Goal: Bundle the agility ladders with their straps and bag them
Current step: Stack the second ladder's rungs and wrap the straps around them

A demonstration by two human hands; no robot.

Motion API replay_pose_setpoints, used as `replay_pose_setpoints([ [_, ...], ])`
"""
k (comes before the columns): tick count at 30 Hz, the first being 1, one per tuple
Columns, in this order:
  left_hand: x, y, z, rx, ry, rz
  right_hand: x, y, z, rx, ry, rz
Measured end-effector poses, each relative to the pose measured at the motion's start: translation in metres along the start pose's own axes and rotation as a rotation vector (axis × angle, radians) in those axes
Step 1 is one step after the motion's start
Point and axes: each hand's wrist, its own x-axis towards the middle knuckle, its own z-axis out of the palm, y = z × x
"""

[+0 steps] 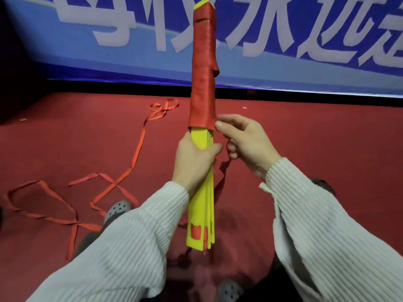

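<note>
A stack of yellow ladder rungs (201,205) stands upright in front of me. Its upper half is wound in red strap (204,83). My left hand (194,160) grips the yellow stack just below the wrapped part. My right hand (242,140) pinches the strap at the lower right edge of the wrapping, thumb and fingers on it. A dark red tail of strap (222,175) hangs down from my right hand behind the stack. No bag is visible.
Loose red strap (122,177) lies in loops across the red carpet (327,138) on my left. A blue banner with white characters (283,29) stands behind. My grey perforated shoes (117,209) show below my white ribbed sleeves.
</note>
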Motion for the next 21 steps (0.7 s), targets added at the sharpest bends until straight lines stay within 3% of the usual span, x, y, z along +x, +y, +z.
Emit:
replay_pose_setpoints([
  [5, -0.001, 0.014, -0.008, -0.2, -0.257, -0.068, 0.007, 0.008, -0.004, 0.217, -0.147, -0.063],
  [8, 0.003, 0.015, -0.024, -0.266, -0.43, -0.119, 0.008, 0.005, -0.006, 0.187, -0.263, -0.11],
  [11, 0.001, 0.016, -0.035, -0.278, -0.557, -0.164, 0.007, 0.004, -0.005, 0.149, -0.265, -0.129],
  [14, -0.003, 0.015, -0.035, -0.095, -0.418, -0.182, 0.007, 0.003, 0.003, 0.09, -0.082, -0.176],
  [16, -0.004, 0.005, -0.027, 0.092, -0.28, -0.077, 0.011, 0.004, 0.009, 0.026, 0.044, -0.187],
  [18, -0.006, -0.004, -0.017, 0.188, -0.128, 0.03, 0.013, 0.004, 0.012, -0.017, 0.061, -0.183],
  [21, -0.004, -0.004, -0.01, 0.056, -0.04, 0.015, 0.01, 0.004, 0.008, -0.089, -0.009, -0.148],
])
